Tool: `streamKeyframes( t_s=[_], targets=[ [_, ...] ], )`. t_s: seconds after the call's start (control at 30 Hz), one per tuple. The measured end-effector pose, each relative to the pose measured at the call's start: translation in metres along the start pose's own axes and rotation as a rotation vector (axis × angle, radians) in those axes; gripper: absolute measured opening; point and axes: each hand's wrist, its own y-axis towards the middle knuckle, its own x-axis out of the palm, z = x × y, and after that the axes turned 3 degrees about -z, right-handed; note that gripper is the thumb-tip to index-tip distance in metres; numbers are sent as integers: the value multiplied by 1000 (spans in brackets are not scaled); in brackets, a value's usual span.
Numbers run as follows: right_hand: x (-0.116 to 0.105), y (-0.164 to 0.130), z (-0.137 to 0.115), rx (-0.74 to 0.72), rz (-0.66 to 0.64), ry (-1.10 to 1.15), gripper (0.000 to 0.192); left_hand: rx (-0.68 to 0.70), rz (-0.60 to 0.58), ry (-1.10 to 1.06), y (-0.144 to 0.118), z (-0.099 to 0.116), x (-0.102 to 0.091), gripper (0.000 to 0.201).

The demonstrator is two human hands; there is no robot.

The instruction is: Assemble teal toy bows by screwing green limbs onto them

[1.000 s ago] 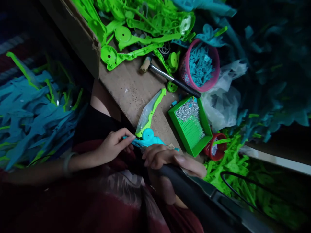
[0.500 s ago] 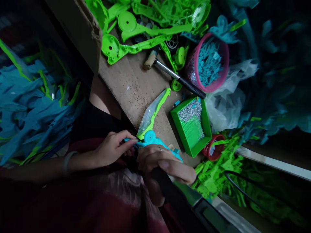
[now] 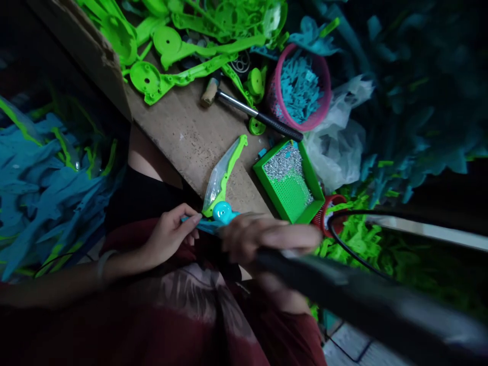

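Observation:
My left hand [image 3: 170, 235] pinches the thin left end of a turquoise plastic part [image 3: 222, 211] between thumb and fingers, at the table's near edge. The part has a round disc, and its right end is hidden. My right hand [image 3: 263, 235], blurred, is closed around a long black corded tool [image 3: 324, 274] that looks like an electric screwdriver. Its tip cannot be seen. Just beyond the turquoise part, touching or nearly touching it, lies a curved lime-green piece [image 3: 229, 175] with a clear panel.
A hammer [image 3: 251, 108] lies across the cardboard-topped table [image 3: 171, 122]. To its right stand a green tray [image 3: 272, 190] of small metal screws, a pink basket [image 3: 271, 94] of turquoise pieces and a red basket [image 3: 318, 218]. Lime-green parts [image 3: 168, 46] crowd the far side; turquoise parts [image 3: 57, 178] are heaped left.
My right hand has moved right with the black tool, which has swung to a flatter angle. My left hand still pinches the turquoise part. The whole view has shifted slightly.

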Motion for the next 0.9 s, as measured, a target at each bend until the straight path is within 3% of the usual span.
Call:
streamKeyframes(
  t_s=[0.1, 0.17, 0.27, 0.37, 0.5, 0.57, 0.67, 0.8, 0.9],
  targets=[
    [-38, 6, 1, -180, 625, -44, 20, -68, 29, -122, 2, -3, 12, 37],
    [-62, 4, 8, -148, 841, -121, 20, -110, 7, -214, 3, -4, 20, 42],
    [-75, -20, 15, 76, 873, -161, 29, -143, 26, -289, 1, -4, 26, 43],
    [-61, -64, 14, 269, 900, -203, 39, -153, 85, -261, -8, -5, 26, 42],
    [-42, -96, 9, 266, 1003, -157, 33, -107, 153, -241, -17, -7, 26, 44],
    [-40, -90, 9, 350, 931, -25, 29, -76, 180, -253, -19, -8, 26, 46],
    [-41, -67, 14, 512, 673, 131, 34, -66, 208, -235, -21, -9, 25, 48],
    [-34, -31, 25, 587, 272, -2, 46, -71, 204, -178, -25, -9, 23, 53],
    [-20, -9, 34, 582, -23, 46, 45, -53, 170, -110, -28, -5, 22, 52]
  ],
)
